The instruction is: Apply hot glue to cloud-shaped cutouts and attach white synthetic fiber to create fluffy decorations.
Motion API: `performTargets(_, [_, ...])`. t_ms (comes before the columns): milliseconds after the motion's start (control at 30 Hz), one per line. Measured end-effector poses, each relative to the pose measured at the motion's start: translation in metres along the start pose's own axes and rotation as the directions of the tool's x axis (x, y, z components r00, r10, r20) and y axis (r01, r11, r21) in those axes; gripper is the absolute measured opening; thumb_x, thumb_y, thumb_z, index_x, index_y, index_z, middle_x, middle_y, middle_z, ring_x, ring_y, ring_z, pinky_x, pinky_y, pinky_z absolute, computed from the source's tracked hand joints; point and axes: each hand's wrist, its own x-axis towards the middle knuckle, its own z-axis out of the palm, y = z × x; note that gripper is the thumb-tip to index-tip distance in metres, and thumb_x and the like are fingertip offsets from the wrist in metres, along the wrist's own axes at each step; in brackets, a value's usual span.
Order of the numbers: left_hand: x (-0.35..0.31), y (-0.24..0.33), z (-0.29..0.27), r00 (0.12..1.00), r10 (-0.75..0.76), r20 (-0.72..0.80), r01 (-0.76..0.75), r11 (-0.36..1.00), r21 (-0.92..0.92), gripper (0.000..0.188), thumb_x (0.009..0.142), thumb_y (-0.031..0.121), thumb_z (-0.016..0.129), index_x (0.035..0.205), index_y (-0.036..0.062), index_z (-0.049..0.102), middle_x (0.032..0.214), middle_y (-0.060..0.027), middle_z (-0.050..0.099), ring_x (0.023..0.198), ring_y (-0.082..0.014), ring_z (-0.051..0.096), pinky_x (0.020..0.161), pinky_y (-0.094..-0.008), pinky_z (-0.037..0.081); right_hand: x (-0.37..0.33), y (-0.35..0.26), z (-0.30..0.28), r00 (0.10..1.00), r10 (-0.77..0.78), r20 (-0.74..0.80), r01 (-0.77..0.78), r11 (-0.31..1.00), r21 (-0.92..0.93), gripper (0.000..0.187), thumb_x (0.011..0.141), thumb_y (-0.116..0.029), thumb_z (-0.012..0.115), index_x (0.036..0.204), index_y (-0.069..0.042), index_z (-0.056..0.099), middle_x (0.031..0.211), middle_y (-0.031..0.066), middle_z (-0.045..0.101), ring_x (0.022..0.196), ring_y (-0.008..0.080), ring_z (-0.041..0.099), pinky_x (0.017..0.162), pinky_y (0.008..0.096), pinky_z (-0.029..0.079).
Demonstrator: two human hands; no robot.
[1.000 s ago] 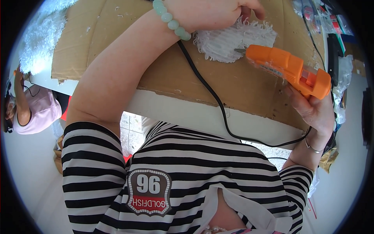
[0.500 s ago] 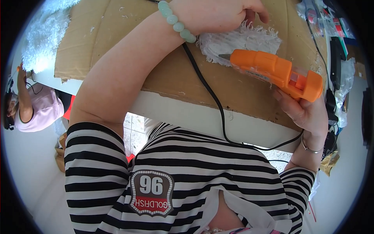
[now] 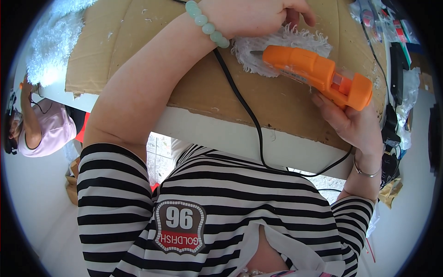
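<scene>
– What's in the right hand (image 3: 354, 129)?
– It grips an orange plastic glue gun (image 3: 302, 65), its grey pointed nozzle (image 3: 257, 53) over a white, fringed fabric piece (image 3: 286, 39).
– Where's that?
– On a brown cardboard sheet (image 3: 207, 87), toward the right edge of the white table (image 3: 207, 125).
– And the left hand (image 3: 258, 17)?
– Half curled by the fabric's far edge; whether it grips it, I can't tell.

White table (image 3: 217, 131) bears a brown cardboard sheet (image 3: 295, 113) carrying fringed white cloth (image 3: 267, 40) and black cable (image 3: 241, 98), with shaggy white material (image 3: 53, 44) at left.
</scene>
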Motion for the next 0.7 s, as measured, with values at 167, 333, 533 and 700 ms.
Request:
performTargets(167, [-0.002, -0.003, -0.002, 0.999, -0.051, 0.018, 0.052, 0.994, -0.096, 0.038, 0.071, -0.009, 0.037, 0.098, -0.0022, 0.064, 0.087, -0.0173, 0.067, 0.079, -0.0302, 0.065, 0.074, -0.0372, 0.051, -0.018, 0.011, -0.024, 0.959, 0.284, -0.028, -0.242, 0.862, 0.445, 0.040, 0.073, 0.001, 0.068, 0.111, 0.001, 0.055, 0.086, 0.0067, 0.063, 0.072, 0.0169, 0.061, 0.066, 0.0296, 0.049])
performTargets(333, [0.004, 0.005, 0.001, 0.997, -0.071, 0.016, 0.072, 0.996, -0.049, 0.040, 0.071, -0.010, 0.038, 0.100, 0.0009, 0.064, 0.081, -0.0160, 0.066, 0.076, -0.0283, 0.063, 0.071, -0.0362, 0.050, -0.013, 0.027, -0.057, 0.992, -0.108, -0.062, 0.120, 0.682, 0.722, 0.034, 0.080, -0.037, 0.056, 0.086, -0.004, 0.049, 0.068, 0.0063, 0.049, 0.061, 0.0149, 0.048, 0.057, 0.0255, 0.036])
performTargets(533, [-0.003, -0.003, 0.002, 0.994, -0.109, -0.024, 0.109, 0.994, 0.029, 0.041, 0.071, -0.012, 0.039, 0.100, 0.0017, 0.064, 0.080, -0.0109, 0.063, 0.072, -0.0203, 0.059, 0.066, -0.0312, 0.049, 0.002, 0.021, -0.041, 0.947, 0.229, -0.225, 0.161, 0.267, 0.950, 0.024, 0.092, -0.028, 0.049, 0.096, -0.004, 0.048, 0.088, 0.0060, 0.049, 0.078, 0.0158, 0.044, 0.064, 0.0264, 0.040])
performTargets(700, [-0.001, 0.020, -0.013, 0.928, -0.301, -0.221, 0.292, 0.954, -0.076, 0.026, 0.078, -0.008, 0.050, 0.096, -0.0003, 0.065, 0.084, -0.0033, 0.062, 0.078, -0.0097, 0.057, 0.068, -0.0239, 0.048, 0.009, 0.032, -0.027, 0.844, 0.480, -0.238, 0.084, 0.320, 0.944, 0.026, 0.094, -0.025, 0.048, 0.103, -0.002, 0.051, 0.093, 0.0083, 0.057, 0.082, 0.0162, 0.058, 0.074, 0.0307, 0.053])
